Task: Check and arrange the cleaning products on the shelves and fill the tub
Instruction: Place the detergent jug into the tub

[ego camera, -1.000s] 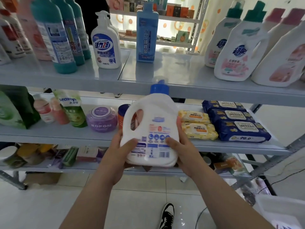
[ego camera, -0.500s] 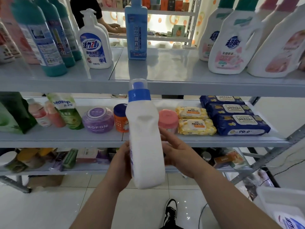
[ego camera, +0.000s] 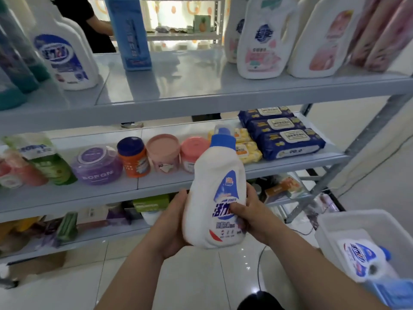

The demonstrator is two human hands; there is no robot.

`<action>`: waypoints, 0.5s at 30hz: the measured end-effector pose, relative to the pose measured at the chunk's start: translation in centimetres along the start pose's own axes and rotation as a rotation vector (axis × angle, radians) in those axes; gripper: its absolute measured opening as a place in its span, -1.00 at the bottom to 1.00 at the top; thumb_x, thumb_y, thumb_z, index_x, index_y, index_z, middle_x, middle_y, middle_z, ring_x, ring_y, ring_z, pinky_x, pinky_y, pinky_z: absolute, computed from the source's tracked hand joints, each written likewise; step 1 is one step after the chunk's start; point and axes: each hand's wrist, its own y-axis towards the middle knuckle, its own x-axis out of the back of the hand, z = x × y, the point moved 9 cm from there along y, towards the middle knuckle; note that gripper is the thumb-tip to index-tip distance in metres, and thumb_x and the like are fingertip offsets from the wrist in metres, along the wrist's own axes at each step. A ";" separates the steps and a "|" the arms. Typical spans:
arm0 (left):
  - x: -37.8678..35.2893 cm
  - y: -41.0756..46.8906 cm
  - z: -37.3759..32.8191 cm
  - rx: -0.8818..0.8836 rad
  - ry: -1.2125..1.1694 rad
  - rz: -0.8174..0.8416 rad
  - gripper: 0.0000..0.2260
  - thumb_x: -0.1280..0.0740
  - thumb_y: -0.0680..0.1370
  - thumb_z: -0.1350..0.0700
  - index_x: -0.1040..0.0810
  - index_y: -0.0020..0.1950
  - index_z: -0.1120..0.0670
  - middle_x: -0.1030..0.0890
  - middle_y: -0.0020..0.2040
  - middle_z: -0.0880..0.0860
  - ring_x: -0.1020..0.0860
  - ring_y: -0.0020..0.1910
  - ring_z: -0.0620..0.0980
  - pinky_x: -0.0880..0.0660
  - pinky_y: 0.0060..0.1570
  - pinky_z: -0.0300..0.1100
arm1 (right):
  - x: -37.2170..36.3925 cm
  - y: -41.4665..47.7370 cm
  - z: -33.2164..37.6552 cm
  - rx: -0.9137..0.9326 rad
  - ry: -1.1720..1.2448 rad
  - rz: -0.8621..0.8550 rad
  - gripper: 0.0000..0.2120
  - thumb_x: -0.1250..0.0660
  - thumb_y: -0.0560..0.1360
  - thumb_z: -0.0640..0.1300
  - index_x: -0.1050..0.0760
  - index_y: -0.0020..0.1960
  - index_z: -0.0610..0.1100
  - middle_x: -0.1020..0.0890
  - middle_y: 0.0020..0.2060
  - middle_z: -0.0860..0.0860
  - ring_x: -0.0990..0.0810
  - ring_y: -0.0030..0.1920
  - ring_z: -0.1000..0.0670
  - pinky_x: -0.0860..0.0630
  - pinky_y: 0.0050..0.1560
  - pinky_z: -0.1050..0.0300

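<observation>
You hold the white detergent bottle [ego camera: 212, 175] in mid-air in front of the middle shelf [ego camera: 89, 195], blue cap up and tipped slightly to the right, printed label facing you. Both bare forearms rise from the bottom of the frame and converge on it. Your left hand [ego camera: 176, 220] cups the bottle's left side and lower back, its fingers wrapped out of sight behind. Your right hand [ego camera: 252, 211] grips the right side, thumb pressed across the blue lettering and the other fingers curled round the back. The bottle touches no shelf. At lower right, a white plastic tub [ego camera: 357, 217] holds a second bottle [ego camera: 362, 256] lying on its side. Jars [ego camera: 163, 153] and wipe packs [ego camera: 290, 142] line the middle shelf behind, and larger bottles [ego camera: 261, 41] stand on the top shelf [ego camera: 201, 86].
</observation>
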 end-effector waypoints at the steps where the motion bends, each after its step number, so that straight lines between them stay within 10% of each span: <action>1: 0.1 0.7 0.3 0.002 0.042 -0.041 -0.45 -0.23 0.60 -0.29 -0.43 0.49 0.00 -0.61 0.34 0.15 -0.62 0.25 0.23 -0.58 0.10 0.25 | 1.6 -0.1 0.1 -0.002 0.003 -0.056 -0.04 -0.67 0.18 -0.02 -0.29 0.48 -0.01 -0.70 0.17 -0.13 -0.72 0.11 -0.18 -0.67 0.00 -0.11; 4: -1.8 2.3 0.2 -0.009 0.139 -0.134 -0.46 -0.25 0.56 -0.28 -0.43 0.41 0.02 -0.70 0.16 0.11 -0.72 -0.10 0.08 -0.61 -0.33 -0.01 | 5.8 -1.1 0.5 -0.080 0.026 -0.136 -0.25 -0.56 0.38 0.17 -0.38 0.44 -0.05 -0.71 0.17 -0.13 -0.70 0.14 -0.19 -0.61 0.18 -0.27; 9: -8.4 6.2 2.3 0.133 0.178 -0.188 -0.54 -0.14 0.65 -0.27 -0.57 0.34 0.00 -0.73 -0.08 0.03 -0.60 -0.41 -0.06 -0.49 -0.47 -0.22 | 13.7 -4.8 0.5 -0.258 0.092 -0.234 -0.62 -0.25 0.64 0.17 -0.54 0.29 -0.07 -0.75 0.07 -0.10 -0.74 -0.08 -0.07 -0.62 0.00 -0.06; 15: -19.3 11.3 6.6 0.221 0.253 -0.073 -0.69 -0.16 0.69 -0.12 -0.57 0.26 0.00 -0.75 -0.02 0.06 -0.72 -0.19 0.03 -0.63 -0.33 -0.01 | 26.4 -11.0 2.3 -0.133 0.010 -0.431 -0.59 -0.41 0.55 0.18 -0.48 0.32 0.05 -0.75 0.06 -0.09 -0.73 0.07 -0.19 -0.58 0.20 -0.39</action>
